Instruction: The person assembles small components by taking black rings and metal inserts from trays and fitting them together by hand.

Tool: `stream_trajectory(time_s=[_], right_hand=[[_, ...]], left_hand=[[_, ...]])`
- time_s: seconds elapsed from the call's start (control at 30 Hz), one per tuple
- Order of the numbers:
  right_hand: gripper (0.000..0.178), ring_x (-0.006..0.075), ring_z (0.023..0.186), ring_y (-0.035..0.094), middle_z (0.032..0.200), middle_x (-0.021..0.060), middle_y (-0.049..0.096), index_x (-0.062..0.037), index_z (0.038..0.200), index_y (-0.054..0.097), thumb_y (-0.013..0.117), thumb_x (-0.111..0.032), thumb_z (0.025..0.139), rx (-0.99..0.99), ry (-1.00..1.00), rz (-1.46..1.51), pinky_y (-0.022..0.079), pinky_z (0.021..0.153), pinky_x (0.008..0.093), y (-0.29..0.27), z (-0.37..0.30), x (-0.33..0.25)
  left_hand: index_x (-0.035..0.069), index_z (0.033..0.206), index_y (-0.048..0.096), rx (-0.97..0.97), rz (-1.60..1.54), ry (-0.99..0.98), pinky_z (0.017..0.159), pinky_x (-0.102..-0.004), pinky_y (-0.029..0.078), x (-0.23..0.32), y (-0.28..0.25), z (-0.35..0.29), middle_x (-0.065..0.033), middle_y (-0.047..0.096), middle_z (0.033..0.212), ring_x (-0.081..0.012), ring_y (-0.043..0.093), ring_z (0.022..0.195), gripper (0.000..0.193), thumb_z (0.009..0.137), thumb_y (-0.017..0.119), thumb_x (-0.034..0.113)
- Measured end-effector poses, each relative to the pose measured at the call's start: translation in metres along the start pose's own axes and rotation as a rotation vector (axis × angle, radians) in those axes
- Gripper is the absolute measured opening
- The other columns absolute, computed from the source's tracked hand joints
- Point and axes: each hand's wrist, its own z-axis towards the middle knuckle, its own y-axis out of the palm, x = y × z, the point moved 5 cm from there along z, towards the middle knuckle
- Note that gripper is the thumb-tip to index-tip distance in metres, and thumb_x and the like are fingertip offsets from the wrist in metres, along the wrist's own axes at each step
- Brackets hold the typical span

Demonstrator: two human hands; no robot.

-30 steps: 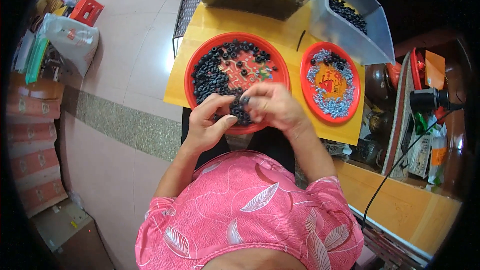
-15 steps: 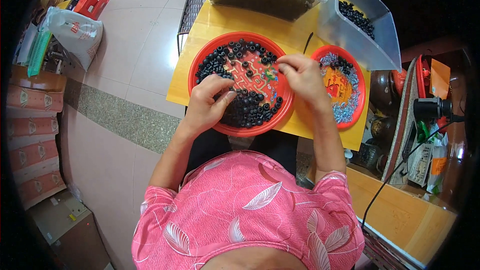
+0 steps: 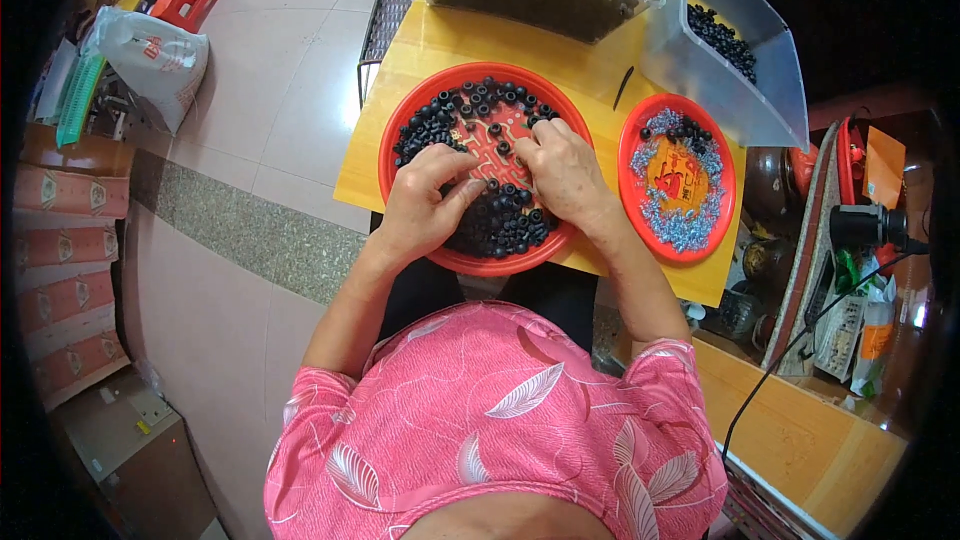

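Note:
A round red tray (image 3: pixel 480 71) with a printed pattern holds many small black ring-like parts (image 3: pixel 428 132), heaped along its left and near sides. My left hand (image 3: pixel 425 202) is over the tray's left half, thumb and forefinger closed together; anything in them is too small to make out. Over the tray's right half is my right hand (image 3: pixel 565 175), its fingers bent and closed near the black parts, their tips partly hidden. To the right, a smaller red plate (image 3: pixel 629 175) holds shiny clear-bluish bits (image 3: pixel 683 230) and a few black parts (image 3: pixel 690 130).
Two clear plastic bins, one long (image 3: pixel 530 18) and one at the right (image 3: pixel 690 80), stand at the far side of the yellow board (image 3: pixel 395 55) with black parts inside. A thin dark stick (image 3: pixel 623 87) lies between tray and plate. A black cable (image 3: pixel 770 370) hangs at the right.
My right hand has moved left from the tray's right rim to over its middle. The left hand stays in nearly the same place, still pinched.

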Motion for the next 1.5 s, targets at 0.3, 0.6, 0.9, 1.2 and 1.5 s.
stream_trajectory(time_s=[0.3,0.6,0.9,1.2,1.5], right_hand=[[0.008,0.031,0.073,0.058,0.075,0.0177,0.056,0.0018,0.077,0.057,0.057,-0.005,0.074,0.271,0.306,0.654,0.045,0.066,0.0375,-0.024,-0.01,0.016],[0.008,0.0336,0.074,0.054,0.074,0.0167,0.054,0.0012,0.077,0.054,0.058,-0.004,0.071,0.091,0.174,0.234,0.044,0.065,0.0392,-0.024,-0.03,-0.002],[0.011,0.0328,0.073,0.056,0.078,0.0182,0.057,0.0023,0.081,0.058,0.058,-0.007,0.075,0.187,0.217,0.44,0.045,0.065,0.0385,-0.025,-0.038,0.009],[0.021,0.0034,0.063,0.042,0.066,-0.0046,0.049,-0.0013,0.08,0.059,0.055,-0.021,0.087,0.034,0.43,1.088,0.037,0.054,0.0199,-0.014,-0.04,0.014],[0.011,0.0015,0.058,0.044,0.068,-0.005,0.053,-0.0008,0.081,0.061,0.059,-0.012,0.082,0.113,0.459,1.588,0.034,0.051,0.0158,-0.025,-0.036,0.004]], left_hand=[[-0.001,0.09,0.059,0.016,-0.244,-0.121,0.06,-0.0276,0.046,0.006,0.022,0.011,-0.0119,0.057,0.078,-0.022,0.058,0.069,0.016,0.074,0.061,0.001],[0.002,0.073,0.06,-0.029,0.492,0.27,0.062,-0.0355,0.041,0.01,0.048,0.038,-0.0117,0.051,0.075,-0.0266,0.05,0.071,0.009,0.064,0.063,0.003],[0.002,0.065,0.06,-0.104,0.559,0.247,0.063,-0.0386,0.039,-0.004,0.057,0.042,-0.0125,0.051,0.073,-0.03,0.049,0.073,0.006,0.06,0.059,0.005],[0.002,0.073,0.053,0.016,0.241,0.469,0.06,-0.0356,0.037,0.051,0.035,0.026,-0.0106,0.048,0.073,-0.0282,0.046,0.068,0.013,0.063,0.059,-0.005],[0.0,0.077,0.054,0.014,-0.001,0.341,0.059,-0.0321,0.04,0.048,0.029,0.025,-0.0109,0.05,0.073,-0.0255,0.05,0.068,0.013,0.067,0.062,-0.004]])
